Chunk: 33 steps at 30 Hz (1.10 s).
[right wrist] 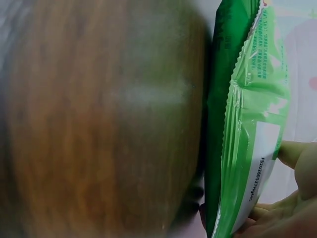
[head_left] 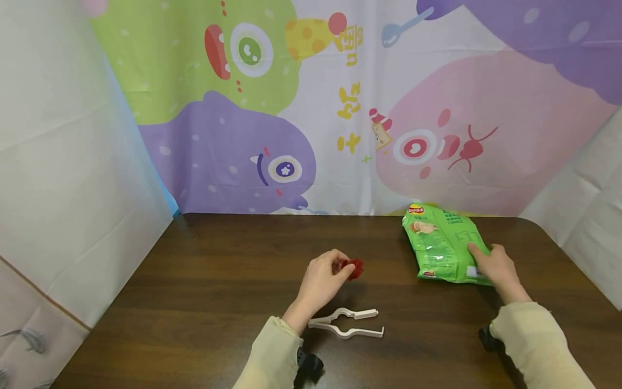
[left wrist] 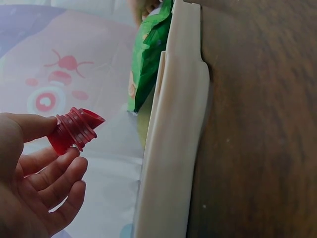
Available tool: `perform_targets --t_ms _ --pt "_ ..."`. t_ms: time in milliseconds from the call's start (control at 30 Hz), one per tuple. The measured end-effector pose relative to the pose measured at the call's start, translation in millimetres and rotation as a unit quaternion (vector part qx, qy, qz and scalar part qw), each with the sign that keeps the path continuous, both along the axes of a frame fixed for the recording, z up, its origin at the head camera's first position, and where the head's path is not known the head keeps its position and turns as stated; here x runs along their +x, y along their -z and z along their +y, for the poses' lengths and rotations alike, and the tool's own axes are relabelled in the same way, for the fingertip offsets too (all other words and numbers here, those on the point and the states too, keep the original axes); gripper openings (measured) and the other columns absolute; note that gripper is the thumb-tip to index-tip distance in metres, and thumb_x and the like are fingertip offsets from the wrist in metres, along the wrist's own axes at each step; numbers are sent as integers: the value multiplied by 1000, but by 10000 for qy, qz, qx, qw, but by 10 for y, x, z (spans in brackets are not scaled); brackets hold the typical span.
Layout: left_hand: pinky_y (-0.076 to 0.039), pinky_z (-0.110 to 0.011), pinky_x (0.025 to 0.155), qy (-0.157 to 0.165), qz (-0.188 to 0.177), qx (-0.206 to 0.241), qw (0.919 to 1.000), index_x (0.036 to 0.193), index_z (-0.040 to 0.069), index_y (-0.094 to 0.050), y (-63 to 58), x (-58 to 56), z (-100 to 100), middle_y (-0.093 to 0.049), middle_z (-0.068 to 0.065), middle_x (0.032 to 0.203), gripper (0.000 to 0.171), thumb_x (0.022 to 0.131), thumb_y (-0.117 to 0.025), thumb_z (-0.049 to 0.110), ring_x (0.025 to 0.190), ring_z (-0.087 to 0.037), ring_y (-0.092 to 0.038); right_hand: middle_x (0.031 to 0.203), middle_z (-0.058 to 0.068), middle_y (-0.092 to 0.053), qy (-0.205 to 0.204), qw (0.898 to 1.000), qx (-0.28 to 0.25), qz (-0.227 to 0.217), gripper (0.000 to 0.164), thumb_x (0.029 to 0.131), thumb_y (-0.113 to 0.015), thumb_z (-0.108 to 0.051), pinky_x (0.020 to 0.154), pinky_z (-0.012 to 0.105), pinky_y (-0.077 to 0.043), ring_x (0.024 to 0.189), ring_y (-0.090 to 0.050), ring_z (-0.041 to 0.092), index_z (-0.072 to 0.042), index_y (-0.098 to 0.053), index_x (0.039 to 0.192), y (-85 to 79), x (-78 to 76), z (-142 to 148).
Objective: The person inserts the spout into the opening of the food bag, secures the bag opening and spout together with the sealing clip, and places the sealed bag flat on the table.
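Between thumb and fingertips, my left hand (head_left: 323, 278) pinches a small red threaded plastic piece with a slanted tip (left wrist: 75, 130), held above the table. Just below that hand lies a white plastic clip (head_left: 346, 324), its two arms spread apart. Over at the right, my right hand (head_left: 498, 268) grips the near right corner of a green snack bag (head_left: 444, 246), thumb on top and fingers beneath. Printed text and a white label (right wrist: 257, 163) show on the bag in the right wrist view.
A dark wooden table (head_left: 218, 281) spreads under everything. Behind it hangs a cloth printed with cartoon monsters (head_left: 233, 151). White cloth walls (head_left: 63, 135) close in the left and right sides.
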<state>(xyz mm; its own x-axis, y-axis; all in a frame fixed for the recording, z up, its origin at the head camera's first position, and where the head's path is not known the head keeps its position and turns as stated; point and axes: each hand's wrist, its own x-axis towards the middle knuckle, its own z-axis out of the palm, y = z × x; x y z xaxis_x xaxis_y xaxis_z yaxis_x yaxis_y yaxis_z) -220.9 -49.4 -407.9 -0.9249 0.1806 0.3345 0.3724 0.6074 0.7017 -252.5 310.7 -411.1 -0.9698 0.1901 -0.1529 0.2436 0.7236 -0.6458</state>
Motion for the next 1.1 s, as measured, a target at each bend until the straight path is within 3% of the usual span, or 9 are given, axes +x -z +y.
perform_targets --t_ms 200,433,767,900,1100 --pt "-40 -20 58 20 -28 8 10000 88 14 -64 5 -3 13 -55 6 72 13 83 -65 26 64 -7 -49 134 45 -11 -34 9998 -198 -65 88 93 -26 -52 96 61 -25 121 -17 58 21 -1 134 -2 16 5" --pt "-40 -20 59 40 -79 25 10000 88 14 -64 -11 0 35 -56 6 73 13 84 -64 27 65 -7 -49 135 42 -19 66 9989 -383 276 81 94 -33 -47 95 58 -27 121 -24 54 20 -11 134 -12 57 -31" --pt "-40 -21 60 32 -70 -62 10000 88 15 -64 -29 -1 34 -56 6 73 14 84 -63 28 66 -8 -50 138 40 -15 346 9965 -665 382 82 92 -41 -44 99 59 -23 126 -18 53 17 -8 137 -31 105 -86" --pt "-40 -21 59 49 -65 -70 9999 89 15 -64 -31 -12 25 -57 5 74 14 84 -63 28 66 -8 -50 137 40 -18 281 9969 -636 381 80 92 -42 -41 99 57 -24 125 -21 52 17 -10 136 -29 114 -81" --pt "-40 -20 58 60 9 -43 10000 88 14 -64 -33 -38 22 -56 5 72 14 83 -64 27 65 -7 -49 138 40 -16 27 9945 -1007 286 84 92 -44 -43 95 54 -30 123 -26 47 18 -7 136 -17 126 -54"
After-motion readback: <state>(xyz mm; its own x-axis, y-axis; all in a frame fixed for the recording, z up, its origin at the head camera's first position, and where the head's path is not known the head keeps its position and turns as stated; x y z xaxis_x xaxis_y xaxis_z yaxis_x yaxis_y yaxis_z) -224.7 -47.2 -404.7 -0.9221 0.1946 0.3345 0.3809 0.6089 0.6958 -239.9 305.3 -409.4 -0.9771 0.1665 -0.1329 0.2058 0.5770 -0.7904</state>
